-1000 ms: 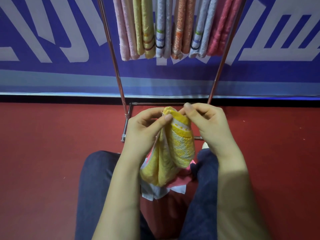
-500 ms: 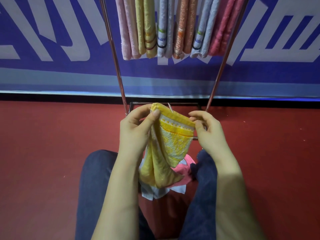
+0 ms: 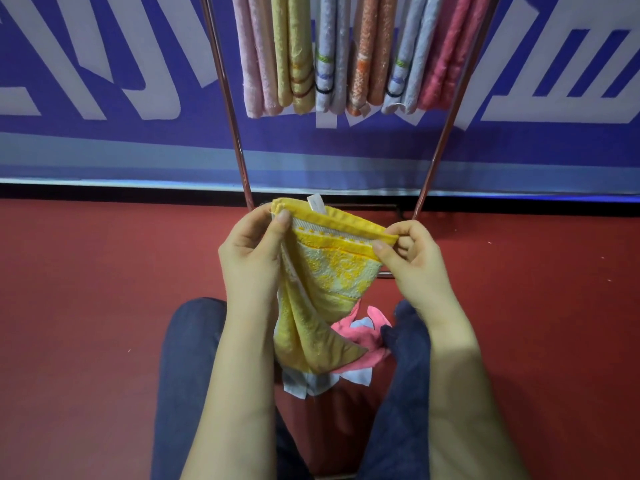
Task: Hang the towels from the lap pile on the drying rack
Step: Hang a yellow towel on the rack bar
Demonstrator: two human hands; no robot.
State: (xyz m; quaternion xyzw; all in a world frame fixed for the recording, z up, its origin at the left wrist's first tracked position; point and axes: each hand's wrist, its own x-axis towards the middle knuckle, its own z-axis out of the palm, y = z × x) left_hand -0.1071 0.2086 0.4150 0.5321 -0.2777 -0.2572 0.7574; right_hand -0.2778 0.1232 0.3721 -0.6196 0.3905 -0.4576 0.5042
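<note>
Pinching the yellow towel [image 3: 329,282] by its hemmed top edge, my left hand [image 3: 252,258] and right hand [image 3: 412,265] each closed thumb and fingers on one corner above my lap. Its tail drooped onto the pink towel [image 3: 362,341] there, below the towel-laden drying rack [image 3: 227,98].

I face a blue wall banner [image 3: 207,109] covered in big white block shapes [image 3: 86,64], with a paler grey-blue band [image 3: 121,164] running along its lower part. A thin bright line [image 3: 104,182] glints at its bottom edge, and just below it a black strip [image 3: 104,192] meets the floor. The red floor [image 3: 86,289] around me is matte, evenly lit and dotted with a few pale specks [image 3: 488,242].
</note>
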